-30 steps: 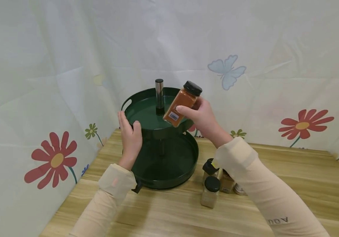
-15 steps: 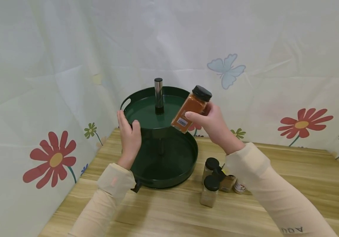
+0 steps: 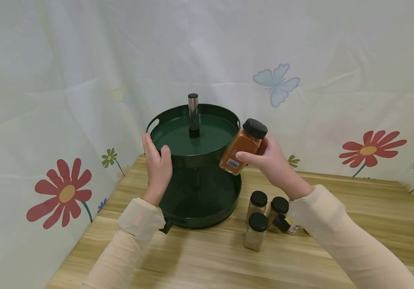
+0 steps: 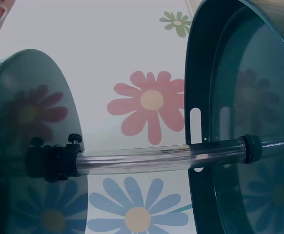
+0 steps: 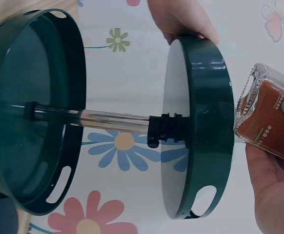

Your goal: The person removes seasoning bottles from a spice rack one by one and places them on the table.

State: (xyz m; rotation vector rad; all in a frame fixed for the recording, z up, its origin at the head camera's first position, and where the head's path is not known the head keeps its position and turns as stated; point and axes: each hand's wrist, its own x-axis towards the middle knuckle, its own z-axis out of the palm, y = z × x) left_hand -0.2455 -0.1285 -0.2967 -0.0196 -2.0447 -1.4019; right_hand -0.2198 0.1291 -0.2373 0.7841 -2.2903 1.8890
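Note:
My right hand (image 3: pixel 273 162) grips a square glass jar of orange-red powder (image 3: pixel 242 146) with a black lid. Tilted, the jar overlaps the right front edge of the green two-tier rack's upper tray (image 3: pixel 192 161) in the head view. In the right wrist view the powder jar (image 5: pixel 278 114) has its base toward that tray. With extended fingers, my left hand (image 3: pixel 158 170) rests against the left side of the upper tray. A metal post (image 3: pixel 193 110) rises through its bare floor. Underneath is the lower tray (image 3: pixel 199 222), also bare where it shows.
Right of the rack, several black-lidded jars stand close together on the wooden table (image 3: pixel 207 265), among them a front jar (image 3: pixel 255 237). A small white container (image 3: pixel 294 230) lies partly behind my right sleeve. A flowered curtain (image 3: pixel 337 100) hangs behind the table.
My right hand has moved right and down with the powder jar, from over the upper tray to its right front edge. My left hand stays at the tray's side.

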